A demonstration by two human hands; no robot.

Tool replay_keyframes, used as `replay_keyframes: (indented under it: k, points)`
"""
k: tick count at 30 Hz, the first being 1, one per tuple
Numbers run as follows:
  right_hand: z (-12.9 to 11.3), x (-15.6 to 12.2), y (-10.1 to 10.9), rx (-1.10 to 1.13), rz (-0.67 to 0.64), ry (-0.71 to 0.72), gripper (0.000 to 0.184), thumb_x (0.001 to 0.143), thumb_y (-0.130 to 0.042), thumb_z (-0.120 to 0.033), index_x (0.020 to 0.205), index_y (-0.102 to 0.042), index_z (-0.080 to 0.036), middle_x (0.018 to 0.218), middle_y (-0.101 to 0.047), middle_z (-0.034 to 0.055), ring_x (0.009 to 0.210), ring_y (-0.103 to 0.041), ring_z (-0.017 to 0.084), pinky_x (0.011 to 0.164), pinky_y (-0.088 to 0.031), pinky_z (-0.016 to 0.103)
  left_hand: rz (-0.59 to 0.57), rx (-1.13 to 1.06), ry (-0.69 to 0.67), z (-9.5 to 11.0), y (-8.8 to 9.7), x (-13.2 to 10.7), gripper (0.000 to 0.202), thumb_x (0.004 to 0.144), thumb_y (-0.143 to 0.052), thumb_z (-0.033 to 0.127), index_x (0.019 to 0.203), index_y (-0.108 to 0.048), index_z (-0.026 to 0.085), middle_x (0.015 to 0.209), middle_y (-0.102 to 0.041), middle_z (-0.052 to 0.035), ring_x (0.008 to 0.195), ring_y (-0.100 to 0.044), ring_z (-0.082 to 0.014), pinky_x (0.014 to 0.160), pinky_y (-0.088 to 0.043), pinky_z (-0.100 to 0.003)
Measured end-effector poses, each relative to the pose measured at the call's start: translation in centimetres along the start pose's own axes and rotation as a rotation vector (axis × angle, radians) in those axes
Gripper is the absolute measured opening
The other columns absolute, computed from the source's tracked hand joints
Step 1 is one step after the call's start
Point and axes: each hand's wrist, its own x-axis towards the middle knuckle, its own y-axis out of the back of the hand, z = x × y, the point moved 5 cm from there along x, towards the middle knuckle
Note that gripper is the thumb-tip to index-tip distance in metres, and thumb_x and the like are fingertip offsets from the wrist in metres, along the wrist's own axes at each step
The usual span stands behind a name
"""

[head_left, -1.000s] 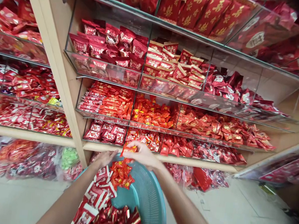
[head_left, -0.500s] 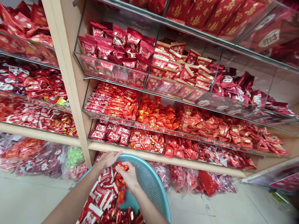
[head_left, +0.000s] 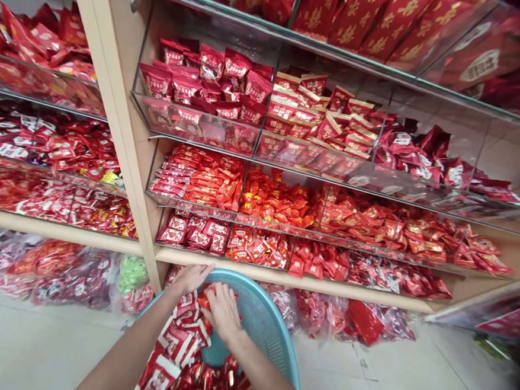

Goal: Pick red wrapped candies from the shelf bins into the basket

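A teal plastic basket (head_left: 273,321) stands below the shelves, partly filled with wrapped sweets. My left hand (head_left: 192,278) is closed at the basket's far left rim, its fingers pointing right. Inside the basket, my right hand (head_left: 225,311) curls palm-down around orange-red wrapped candies (head_left: 208,295), which show by the thumb and past the fingertips. Red-and-white packets (head_left: 174,337) fill the basket's left side. Dark red, gold-edged packets (head_left: 211,382) lie at its near side, partly under my right forearm.
Wooden shelving (head_left: 129,150) with clear-fronted bins of red sweets (head_left: 275,199) rises ahead. Plastic bags of sweets (head_left: 71,274) lie on the floor under the lowest board (head_left: 325,286). Pale floor tiles (head_left: 340,379) extend on both sides of the basket.
My right hand has turned more palm-down and its fingers have spread farther over the orange-red candies. My left hand remains at the rim. The view has shifted slightly.
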Motion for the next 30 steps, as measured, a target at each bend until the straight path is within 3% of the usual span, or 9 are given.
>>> replay_keyframes:
  k: [6, 12, 19, 24, 30]
  points:
    - [0.8, 0.5, -1.3, -0.046, 0.043, 0.111, 0.071, 0.075, -0.063, -0.044, 0.135, -0.032, -0.021, 0.145, -0.026, 0.0137, 0.133, -0.023, 0.027, 0.106, -0.024, 0.048, -0.005, 0.021, 0.002, -0.6, -0.3, 0.3, 0.067, 0.083, -0.017, 0.063, 0.110, -0.065, 0.024, 0.118, -0.062, -0.0068, 0.112, -0.054, -0.0266, 0.093, -0.040, -0.035]
    - [1.6, -0.2, -1.6, -0.064, 0.017, 0.100, 0.080, 0.075, -0.061, -0.049, 0.141, -0.022, -0.024, 0.150, -0.013, 0.0138, 0.136, -0.015, 0.028, 0.105, -0.019, 0.054, -0.006, -0.013, 0.019, -0.8, -0.5, 0.5, 0.068, 0.081, -0.018, 0.066, 0.109, -0.065, 0.026, 0.118, -0.062, -0.0053, 0.113, -0.053, -0.0272, 0.095, -0.039, -0.035]
    - [1.0, -0.2, -1.8, -0.055, 0.037, 0.129, 0.081, 0.081, -0.053, -0.045, 0.144, -0.007, -0.019, 0.150, -0.012, 0.0128, 0.137, -0.009, 0.025, 0.106, -0.015, 0.056, -0.027, -0.024, 0.003, -0.4, -0.4, 0.3, 0.070, 0.082, -0.016, 0.065, 0.110, -0.065, 0.023, 0.119, -0.062, -0.0063, 0.112, -0.053, -0.0275, 0.094, -0.039, -0.035]
    - [0.6, 0.4, -2.0, -0.047, 0.033, 0.083, 0.089, 0.078, -0.056, -0.048, 0.144, -0.004, -0.018, 0.150, -0.005, 0.0154, 0.137, -0.008, 0.029, 0.106, -0.013, 0.057, -0.020, -0.032, 0.024, -0.5, -0.1, 0.1, 0.069, 0.082, -0.015, 0.066, 0.113, -0.063, 0.027, 0.121, -0.060, -0.0035, 0.114, -0.052, -0.0256, 0.095, -0.038, -0.032]
    - [1.8, -1.1, 1.0, -0.029, -0.004, 0.197, 0.091, 0.077, -0.054, -0.055, 0.144, -0.006, -0.017, 0.149, -0.009, 0.0175, 0.136, -0.012, 0.030, 0.106, -0.017, 0.054, -0.008, 0.039, 0.025, -0.4, -0.1, 0.3, 0.071, 0.082, -0.013, 0.067, 0.114, -0.062, 0.027, 0.121, -0.060, -0.0042, 0.113, -0.053, -0.0260, 0.094, -0.038, -0.035]
